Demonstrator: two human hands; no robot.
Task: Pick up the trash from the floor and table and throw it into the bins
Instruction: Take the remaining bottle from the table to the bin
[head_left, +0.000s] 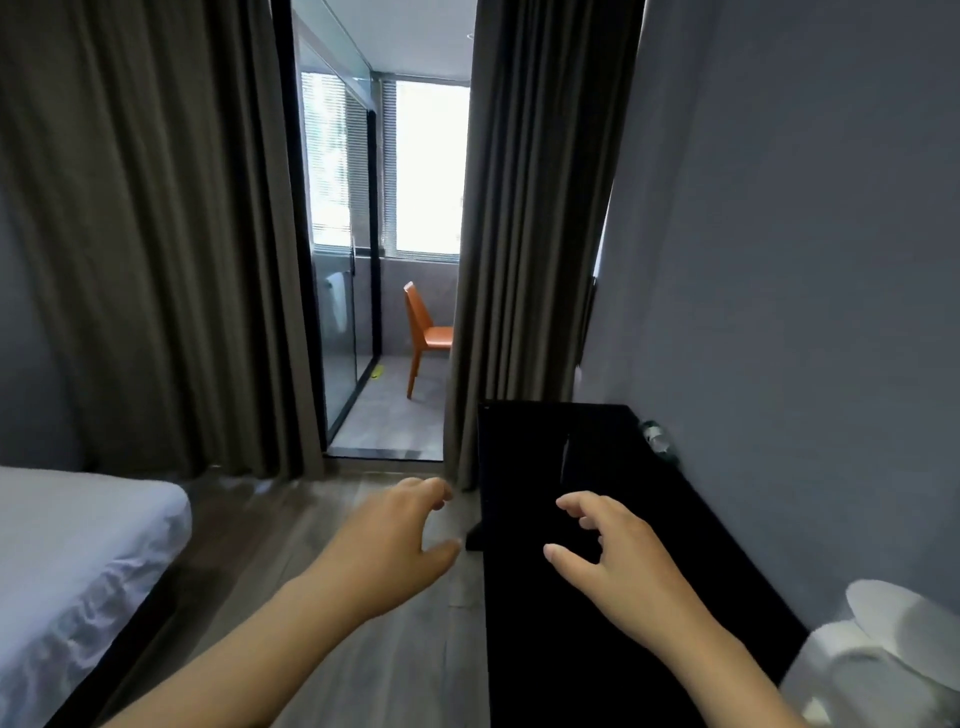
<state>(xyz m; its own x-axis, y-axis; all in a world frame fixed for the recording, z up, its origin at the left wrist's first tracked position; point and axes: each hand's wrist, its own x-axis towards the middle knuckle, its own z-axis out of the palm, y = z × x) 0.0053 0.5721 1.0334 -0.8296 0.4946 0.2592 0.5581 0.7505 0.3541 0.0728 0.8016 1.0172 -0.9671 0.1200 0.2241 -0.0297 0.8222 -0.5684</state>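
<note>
Straddling black table (524, 649) edge, empty hands (395, 540) (613, 561)

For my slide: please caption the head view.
Empty left hand over wooden floor, empty right hand over long black table.

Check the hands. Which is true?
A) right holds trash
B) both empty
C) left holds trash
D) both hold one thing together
B: the left hand and the right hand are apart, each with loosely curled fingers and nothing in them.
</note>
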